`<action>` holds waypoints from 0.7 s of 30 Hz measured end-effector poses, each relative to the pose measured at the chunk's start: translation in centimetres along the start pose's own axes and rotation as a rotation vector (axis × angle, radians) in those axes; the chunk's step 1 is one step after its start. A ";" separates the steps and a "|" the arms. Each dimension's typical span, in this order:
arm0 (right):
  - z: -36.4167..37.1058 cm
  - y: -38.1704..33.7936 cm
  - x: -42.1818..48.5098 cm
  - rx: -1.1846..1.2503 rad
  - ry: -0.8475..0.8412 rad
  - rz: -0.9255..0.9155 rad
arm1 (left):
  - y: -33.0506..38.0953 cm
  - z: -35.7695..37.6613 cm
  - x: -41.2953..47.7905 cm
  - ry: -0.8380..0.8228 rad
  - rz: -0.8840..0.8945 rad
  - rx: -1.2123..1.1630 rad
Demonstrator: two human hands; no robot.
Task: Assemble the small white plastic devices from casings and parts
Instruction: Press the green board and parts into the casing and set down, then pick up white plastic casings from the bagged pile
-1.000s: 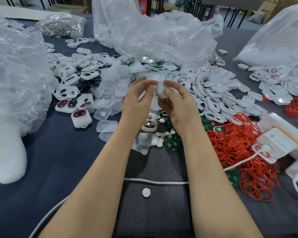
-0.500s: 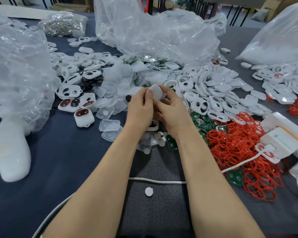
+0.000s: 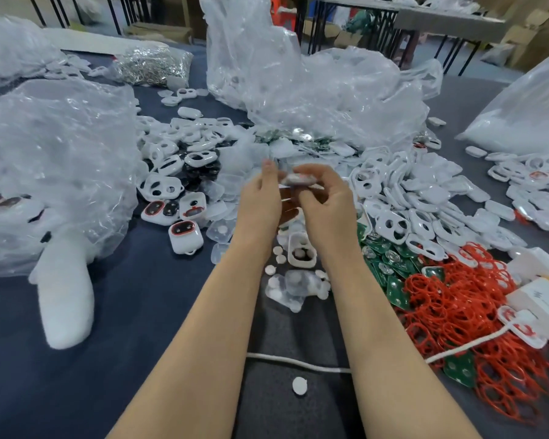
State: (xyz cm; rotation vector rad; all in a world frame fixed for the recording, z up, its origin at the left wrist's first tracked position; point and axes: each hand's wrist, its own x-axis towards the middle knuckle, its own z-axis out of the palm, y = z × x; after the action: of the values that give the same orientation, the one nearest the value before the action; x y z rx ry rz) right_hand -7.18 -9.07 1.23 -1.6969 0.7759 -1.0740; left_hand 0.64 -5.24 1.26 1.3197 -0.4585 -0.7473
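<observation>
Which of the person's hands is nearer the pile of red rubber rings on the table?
Right. The right hand is to the left of the pile of red rings; the left hand is farther left, beyond the right one. Both hold one small white casing.

On our dark blue cloth-covered table (image 3: 159, 312) lie white plastic casings (image 3: 425, 198), red rubber rings (image 3: 457, 308), green circuit boards (image 3: 384, 258) and crumpled clear plastic bags (image 3: 314, 96).

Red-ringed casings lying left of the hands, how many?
3 red-ringed casings: one nearest the left bag, one right of it, one nearer the person. Others may be hidden in that bag.
</observation>
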 end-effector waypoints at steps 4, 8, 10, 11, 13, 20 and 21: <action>4.6 -2.0 3.5 -0.032 -0.126 0.013 | 3.6 -3.1 3.5 0.148 0.137 0.074; 10.6 -2.7 8.2 -0.064 -0.216 0.048 | 5.4 -6.4 8.7 0.309 0.129 0.157; 13.7 -2.3 10.4 -0.076 -0.220 0.081 | 5.9 -7.8 11.4 0.380 0.125 0.211; 15.0 -1.8 11.5 -0.086 -0.202 0.102 | 6.2 -8.3 12.5 0.397 0.112 0.222; 17.2 -0.8 13.5 -0.121 -0.146 0.147 | 6.6 -9.1 14.8 0.425 0.103 0.245; 19.4 2.5 17.5 -0.511 -0.081 0.194 | 6.6 -9.6 18.8 0.432 0.049 0.273; 19.4 2.5 17.8 -0.606 -0.094 0.218 | 6.6 -9.6 19.0 0.422 0.041 0.280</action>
State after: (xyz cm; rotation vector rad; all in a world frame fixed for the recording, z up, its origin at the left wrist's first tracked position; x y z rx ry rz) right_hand 17.74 -17.81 1.14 -2.0794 1.2806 -0.6322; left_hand 21.87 -11.70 3.53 1.6764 -0.2536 -0.3601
